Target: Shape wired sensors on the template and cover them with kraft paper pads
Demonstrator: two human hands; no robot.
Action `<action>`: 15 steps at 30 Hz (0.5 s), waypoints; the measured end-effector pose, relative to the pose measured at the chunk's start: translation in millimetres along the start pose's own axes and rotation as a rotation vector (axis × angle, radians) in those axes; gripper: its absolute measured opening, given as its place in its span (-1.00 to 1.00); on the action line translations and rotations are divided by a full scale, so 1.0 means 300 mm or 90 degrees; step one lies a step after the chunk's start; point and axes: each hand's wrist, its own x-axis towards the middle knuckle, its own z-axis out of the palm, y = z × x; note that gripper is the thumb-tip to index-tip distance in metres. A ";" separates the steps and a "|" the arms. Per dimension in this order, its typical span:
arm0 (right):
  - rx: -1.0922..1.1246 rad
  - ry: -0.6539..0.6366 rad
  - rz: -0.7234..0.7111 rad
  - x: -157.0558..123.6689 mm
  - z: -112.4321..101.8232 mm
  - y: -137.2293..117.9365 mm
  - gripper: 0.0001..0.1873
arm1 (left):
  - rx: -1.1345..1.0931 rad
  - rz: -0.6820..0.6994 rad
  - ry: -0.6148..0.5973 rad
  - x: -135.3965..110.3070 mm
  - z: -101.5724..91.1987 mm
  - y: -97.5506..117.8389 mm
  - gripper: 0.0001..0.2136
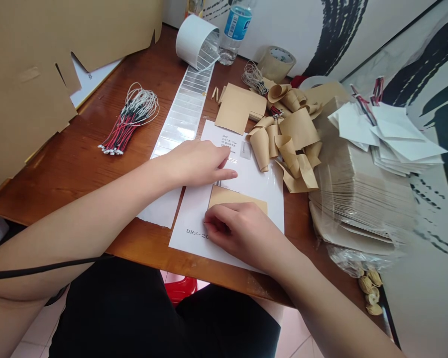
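A white printed sheet (261,219) lies in front of me with a brown kraft-paper piece (242,195) on its lower half. My left hand (199,161) rests palm down over the sheet's upper left, beside its small printed text. Its thumb is stretched out and apart from the index finger; the other fingertips are hidden. At the kraft piece's left and front edge is my right hand (239,228), fingers curled together in a pinch, partly covering the large "DRS-20" print. What sits between its fingertips is hidden. A long strip of clear labels (179,109) runs beside the sheet.
A bundle of red, black and white wires (125,119) lies at left. Behind are the label roll (194,40), a water bottle (235,30) and a tape roll (278,62). Curled kraft pieces (298,129) and a plastic-wrapped paper stack (358,184) crowd the right. Cardboard (59,64) borders the left.
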 end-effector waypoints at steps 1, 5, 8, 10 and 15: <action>0.001 0.001 0.001 0.001 0.000 0.000 -0.85 | -0.001 0.000 -0.001 0.000 -0.001 0.001 -0.58; -0.001 -0.001 0.004 0.002 -0.003 -0.004 -0.84 | 0.002 -0.003 -0.002 -0.001 -0.003 0.003 -0.58; -0.005 -0.007 0.008 0.002 -0.005 -0.006 -0.84 | 0.004 -0.004 -0.001 -0.001 -0.002 0.002 -0.57; -0.008 -0.007 0.010 0.002 -0.004 -0.007 -0.84 | 0.004 -0.003 -0.002 -0.002 -0.001 0.000 -0.56; -0.016 -0.006 0.010 0.003 -0.001 -0.005 -0.83 | 0.008 -0.005 0.000 -0.002 0.001 0.002 -0.57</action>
